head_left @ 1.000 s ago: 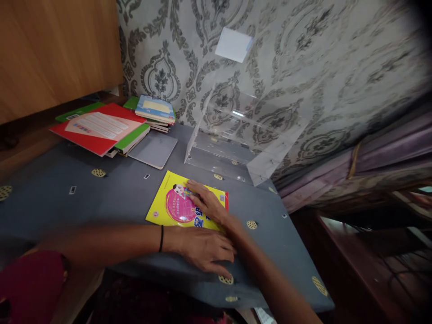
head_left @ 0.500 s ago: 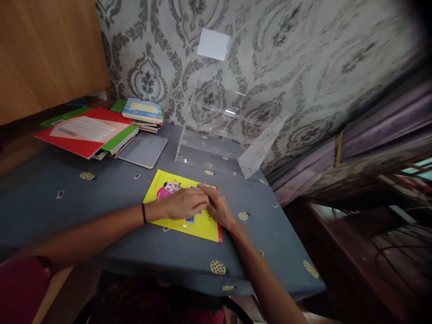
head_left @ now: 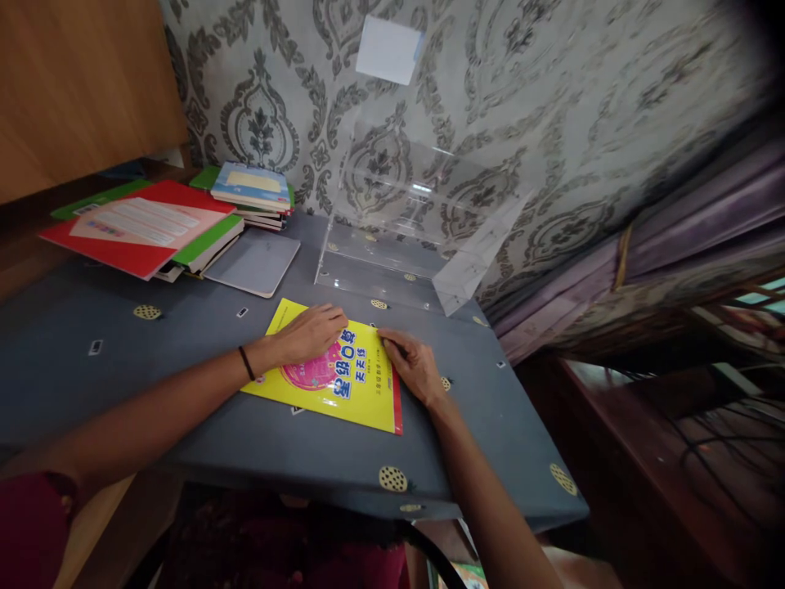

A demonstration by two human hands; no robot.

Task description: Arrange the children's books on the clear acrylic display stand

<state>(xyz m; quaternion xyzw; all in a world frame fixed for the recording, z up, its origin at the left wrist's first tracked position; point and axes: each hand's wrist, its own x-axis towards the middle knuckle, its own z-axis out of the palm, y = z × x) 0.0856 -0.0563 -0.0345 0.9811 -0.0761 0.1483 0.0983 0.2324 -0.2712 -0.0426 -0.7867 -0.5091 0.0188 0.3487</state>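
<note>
A yellow workbook (head_left: pixel 319 401) with a pink picture, blue Chinese lettering and a red strip at its right edge lies shut on the table. My left hand (head_left: pixel 312 334), a dark band at its wrist, rests on the upper part of the cover, its fingers lying bent toward the right and close together. At the upper right corner, my right hand (head_left: pixel 414 366) has thumb and forefinger closed on the workbook's edge. The undersides of both hands are hidden.
Beyond the workbook stands a clear acrylic rack (head_left: pixel 380 270). Stacked books (head_left: pixel 141 229) and a grey notebook (head_left: pixel 254 260) occupy the back left. The patterned grey tablecloth (head_left: pixel 202 360) drops at the front and right edges. Cables (head_left: pixel 729 458) lie at far right.
My hands have moved apart: the left has gone leftward and up over the cover, the right slightly right to the corner. More of the cover's lettering shows. The view has shifted slightly.
</note>
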